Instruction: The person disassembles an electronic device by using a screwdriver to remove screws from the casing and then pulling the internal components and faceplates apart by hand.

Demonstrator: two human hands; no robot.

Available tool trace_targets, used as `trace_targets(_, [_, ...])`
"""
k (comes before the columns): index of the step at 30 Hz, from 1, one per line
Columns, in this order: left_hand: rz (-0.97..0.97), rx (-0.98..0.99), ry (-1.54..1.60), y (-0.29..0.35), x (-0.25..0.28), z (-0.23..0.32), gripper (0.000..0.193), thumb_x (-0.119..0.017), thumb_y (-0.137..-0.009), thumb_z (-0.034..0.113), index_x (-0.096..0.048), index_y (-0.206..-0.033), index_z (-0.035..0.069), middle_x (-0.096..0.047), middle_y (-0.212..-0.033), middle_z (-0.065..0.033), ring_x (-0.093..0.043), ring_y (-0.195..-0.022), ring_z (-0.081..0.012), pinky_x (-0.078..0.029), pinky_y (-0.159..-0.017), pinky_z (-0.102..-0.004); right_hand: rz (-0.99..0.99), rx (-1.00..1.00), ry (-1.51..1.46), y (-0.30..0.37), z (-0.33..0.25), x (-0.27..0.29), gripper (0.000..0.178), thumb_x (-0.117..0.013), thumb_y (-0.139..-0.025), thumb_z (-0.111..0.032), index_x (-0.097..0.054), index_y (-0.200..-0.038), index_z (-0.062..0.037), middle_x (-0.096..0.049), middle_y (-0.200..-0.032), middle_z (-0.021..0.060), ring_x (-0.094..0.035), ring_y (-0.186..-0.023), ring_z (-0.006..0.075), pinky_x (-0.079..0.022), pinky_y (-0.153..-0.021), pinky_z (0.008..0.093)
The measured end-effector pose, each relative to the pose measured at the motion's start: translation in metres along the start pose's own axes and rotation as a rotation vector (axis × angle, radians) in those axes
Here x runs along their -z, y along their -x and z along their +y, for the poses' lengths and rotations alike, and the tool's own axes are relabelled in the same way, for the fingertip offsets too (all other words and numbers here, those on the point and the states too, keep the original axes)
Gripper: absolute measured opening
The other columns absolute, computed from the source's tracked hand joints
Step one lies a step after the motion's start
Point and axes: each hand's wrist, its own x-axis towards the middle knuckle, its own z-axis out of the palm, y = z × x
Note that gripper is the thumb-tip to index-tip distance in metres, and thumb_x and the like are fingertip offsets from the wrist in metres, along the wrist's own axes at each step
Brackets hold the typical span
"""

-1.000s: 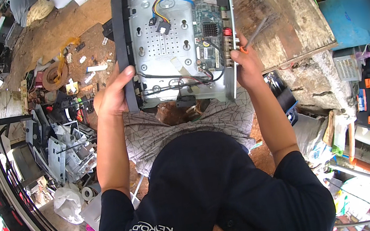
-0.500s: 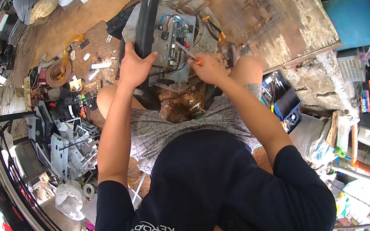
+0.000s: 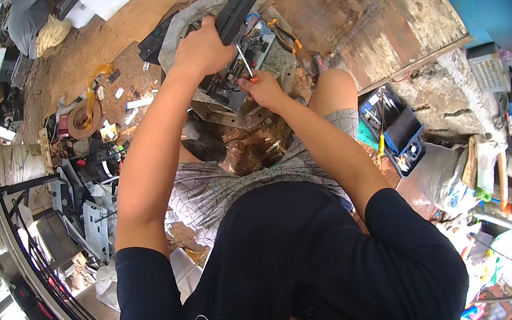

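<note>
Two bare hands are at work on one opened electronic unit point(image 3: 241, 13), which lies tilted ahead of the person's knees, over a round grey block point(image 3: 175, 27); how much of it rests there is hidden. The left hand point(image 3: 201, 50) has its fingers and thumb clamped about the near end of the unit's front panel. The right hand point(image 3: 265, 89) has its fingers closed around one screwdriver point(image 3: 245, 62), whose orange handle sits in the grip and whose thin metal shaft points up and leftward into the unit; whether its tip touches anything is unclear. Just right of the unit lies one pair of pliers point(image 3: 286, 36), its two orange-and-black handles spread. One open tool case point(image 3: 399, 132) stands beside the right leg, and one brown ring-shaped roll point(image 3: 75, 123) lies to the left. The unit has one long, matte black panel, a dull metal body, a crowded circuit board and a blue cable near the far end.
</note>
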Motion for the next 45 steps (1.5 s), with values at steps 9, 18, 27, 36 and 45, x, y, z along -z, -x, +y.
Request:
trace_targets(9, [0.013,0.07,-0.024,0.019,-0.003,0.018,0.061,-0.069,-0.082,0.033,-0.044,-0.126,-0.002,-0.07,-0.1,-0.0269,-0.069,-0.097,-0.0435,-0.054,-0.088,-0.0478,0.072,0.169,0.224,0.004,-0.001,-0.006,0.027,-0.068,-0.091,-0.026,-0.064,-0.088,0.0,-0.06,-0.069,0.018,-0.059,-0.066,0.034,-0.045,-0.064,0.0442])
trace_targets(18, [0.068,0.074,-0.009,0.022,-0.011,0.02,0.057,-0.069,-0.081,0.027,-0.044,-0.125,0.0,-0.069,-0.096,-0.0283,-0.069,-0.093,-0.0451,-0.056,-0.083,-0.0504,0.37,0.153,0.138,0.005,0.003,-0.02,0.022,-0.069,-0.09,-0.022,-0.065,-0.087,-0.0006,-0.061,-0.073,0.0188,-0.06,-0.068,0.0366,-0.045,-0.063,0.0451])
trace_targets(27, [0.023,0.093,-0.071,0.016,-0.005,0.038,0.053,-0.069,-0.08,0.02,-0.045,-0.123,0.001,-0.07,-0.098,-0.0272,-0.069,-0.094,-0.0446,-0.056,-0.084,-0.0493,0.383,0.123,0.153,0.013,-0.002,-0.016,0.023,-0.07,-0.088,-0.024,-0.064,-0.081,-0.0026,-0.059,-0.065,0.0164,-0.059,-0.062,0.0345,-0.045,-0.061,0.0441])
trace_targets(36, [0.116,0.01,-0.102,0.011,-0.017,0.024,0.057,-0.069,-0.079,0.022,-0.044,-0.125,-0.001,-0.07,-0.097,-0.0287,-0.069,-0.094,-0.0462,-0.055,-0.085,-0.0504,0.538,0.056,0.052,0.003,0.005,-0.03,0.03,-0.072,-0.085,-0.025,-0.059,-0.074,-0.0005,-0.057,-0.062,0.0182,-0.056,-0.06,0.0375,-0.045,-0.06,0.0459])
trace_targets(45, [0.112,-0.009,-0.128,0.01,-0.021,0.03,0.061,-0.069,-0.08,0.024,-0.043,-0.129,-0.001,-0.07,-0.098,-0.0282,-0.069,-0.095,-0.045,-0.055,-0.086,-0.0498,0.6,0.071,-0.091,0.009,-0.001,-0.031,0.028,-0.072,-0.084,-0.025,-0.063,-0.075,-0.0008,-0.059,-0.061,0.0166,-0.059,-0.06,0.0342,-0.045,-0.06,0.0446])
